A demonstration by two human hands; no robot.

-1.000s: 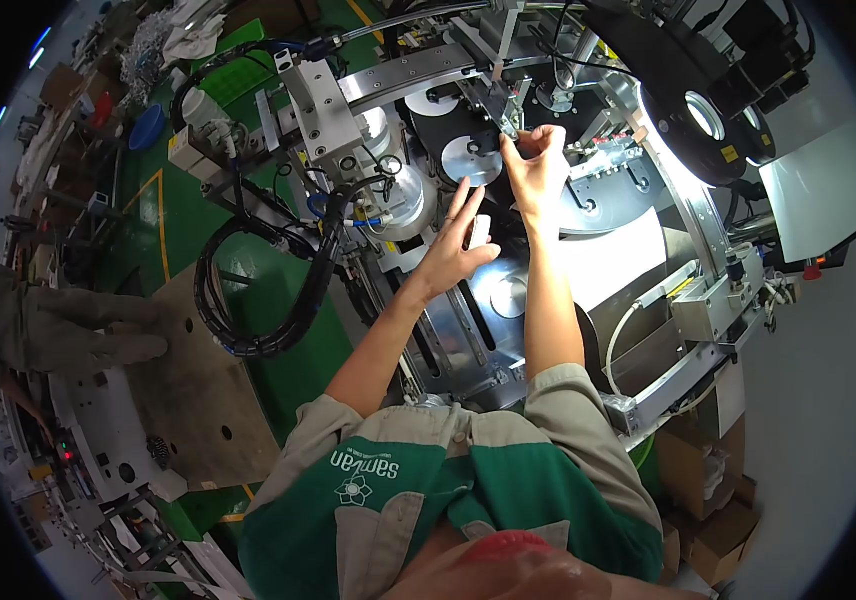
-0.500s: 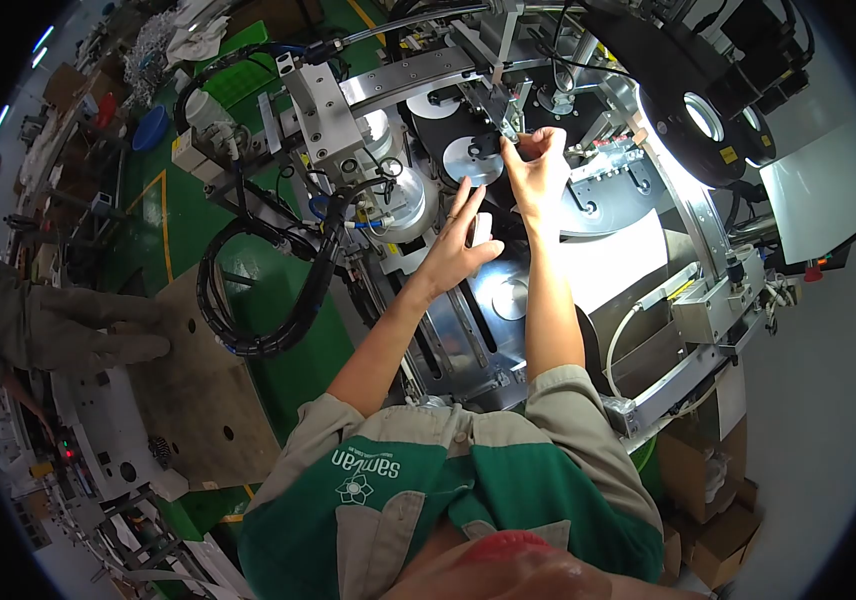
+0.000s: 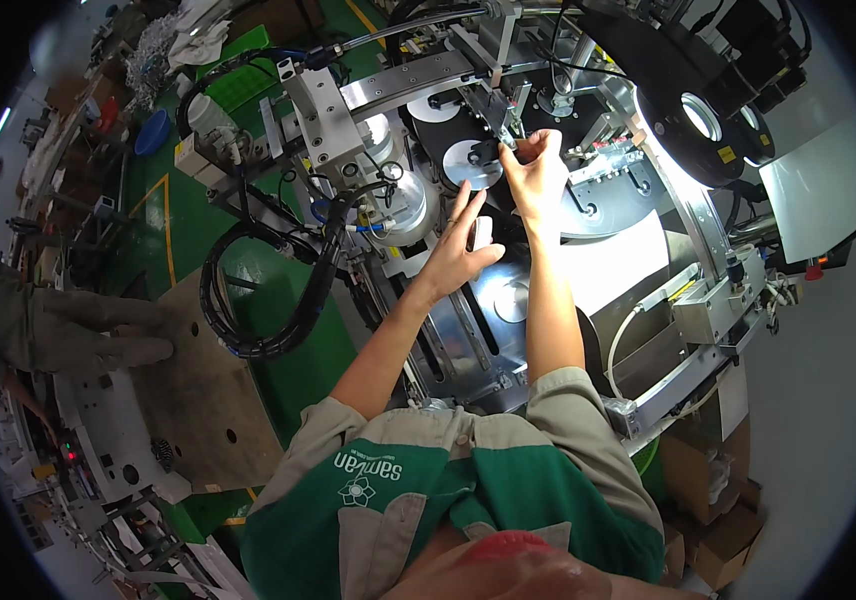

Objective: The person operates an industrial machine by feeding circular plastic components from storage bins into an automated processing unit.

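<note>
My right hand [image 3: 536, 175] is raised over the machine, thumb and index finger pinched at the tip of a narrow metal guide [image 3: 498, 115]. What the pinch holds, if anything, is too small to make out. Lower and to its left, my left hand [image 3: 453, 262] holds a small white piece [image 3: 483, 233] between thumb and palm, with two fingers stretched forward. Those fingertips reach the near edge of a bright round disc [image 3: 468, 168] on the dark turntable [image 3: 435, 135]. A black fitting [image 3: 485, 152] sits over this disc, close to the right fingertips.
Left of my hands stand a clear round bowl [image 3: 406, 205] and a looped black cable bundle [image 3: 210, 290]. A white hose [image 3: 620, 345] and frame rail [image 3: 683, 375] run at the right. Another person [image 3: 68, 320] stands far left. Cardboard boxes [image 3: 723, 545] lie lower right.
Both hands stay almost in place. The right fingertips have shifted very slightly at the guide, and the left hand has dropped a little.
</note>
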